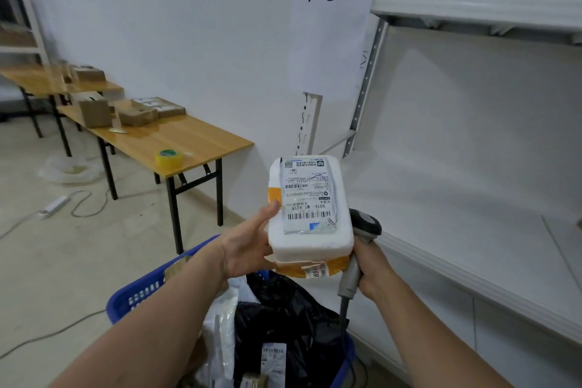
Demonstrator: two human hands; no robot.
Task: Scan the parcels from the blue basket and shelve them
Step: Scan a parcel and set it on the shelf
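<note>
Left of centre, a yellow tape roll [169,158] lies on a wooden folding table [189,138]. At lower centre, the blue basket [138,293] holds bagged parcels, one a black bag [283,315]. Above it, the left hand [248,249] grips a white foam parcel [310,208], label up and thumb on its left edge. Just beside it, the right hand [374,271] clasps a barcode scanner [360,241] by the handle. White shelving [456,214] fills the right.

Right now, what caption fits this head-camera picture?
A foam parcel held in the left hand above the blue basket, a scanner gripped in the right hand, beside the shelf.
</note>
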